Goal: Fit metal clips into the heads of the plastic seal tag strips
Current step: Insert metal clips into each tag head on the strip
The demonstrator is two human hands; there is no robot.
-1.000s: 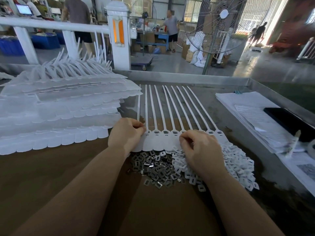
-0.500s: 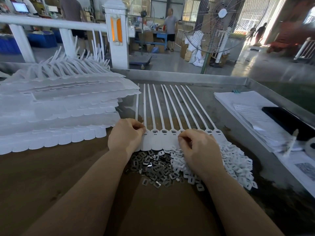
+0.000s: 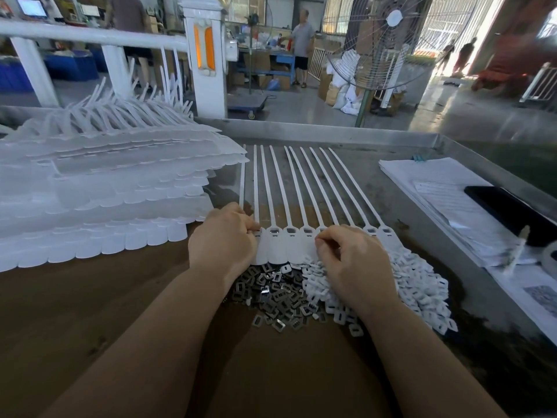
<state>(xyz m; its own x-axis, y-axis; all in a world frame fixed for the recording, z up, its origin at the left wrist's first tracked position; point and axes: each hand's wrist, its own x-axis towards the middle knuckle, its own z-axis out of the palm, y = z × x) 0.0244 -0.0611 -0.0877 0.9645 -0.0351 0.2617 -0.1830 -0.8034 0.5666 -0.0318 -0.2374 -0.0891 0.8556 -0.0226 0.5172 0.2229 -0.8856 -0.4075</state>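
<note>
A joined row of white plastic seal tag strips (image 3: pixel 297 188) lies flat on the table, tails pointing away from me, heads toward me. Several heads show metal clips (image 3: pixel 291 230) seated in their slots. My left hand (image 3: pixel 223 236) holds the left end of the row, fingers curled over its heads. My right hand (image 3: pixel 346 257) has its fingertips pinched together at a head near the row's middle; what they hold is hidden. Below the row lie a pile of loose metal clips (image 3: pixel 277 294) and a pile of small white plastic pieces (image 3: pixel 422 285).
A tall stack of white strip sheets (image 3: pixel 99 194) fills the left of the table. Papers (image 3: pixel 446 188) and a black phone (image 3: pixel 509 209) lie at the right. The table's raised metal rim (image 3: pixel 331 132) runs along the back. People and a standing fan (image 3: pixel 385 40) are beyond.
My right hand has edged slightly along the heads; both hands otherwise stay on the row. The camera has tilted a little.
</note>
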